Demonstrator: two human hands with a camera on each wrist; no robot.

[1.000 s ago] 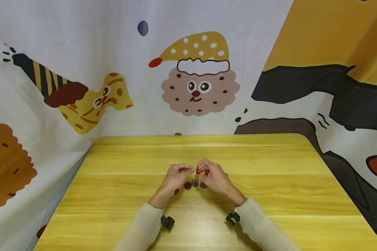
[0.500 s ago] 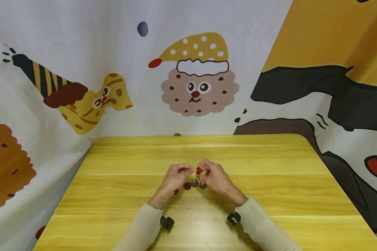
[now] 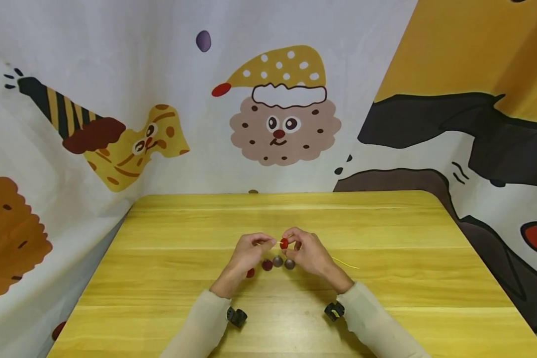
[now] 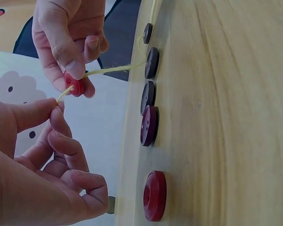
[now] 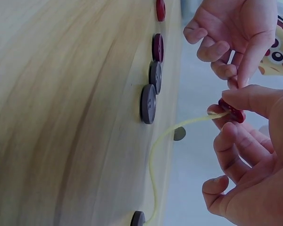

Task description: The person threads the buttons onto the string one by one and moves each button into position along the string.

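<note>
Between thumb and forefinger my right hand (image 3: 308, 252) pinches a red button (image 4: 75, 85) above the table. A yellow string (image 5: 153, 160) passes through the button. On the button's other side, my left hand (image 3: 249, 251) pinches the short string end, and a small stretch of string shows between the fingertips and the button. The string's long part hangs from the right hand down to a small dark button (image 4: 147, 33) on the table; whether it goes through that button I cannot tell. The other fingers of both hands are loosely bent.
On the wooden table (image 3: 161, 298), in front of the hands, lie another red button (image 4: 154, 196), a maroon button (image 3: 267, 265) and two grey buttons (image 3: 278, 261) (image 5: 148, 104). The string's tail (image 3: 345, 263) runs out to the right. A printed cloth (image 3: 161, 49) hangs behind the table.
The red button in my right hand has shifted slightly right, away from the left fingertips, and more string shows between them. Its face has turned more into view. The buttons on the table stay put.
</note>
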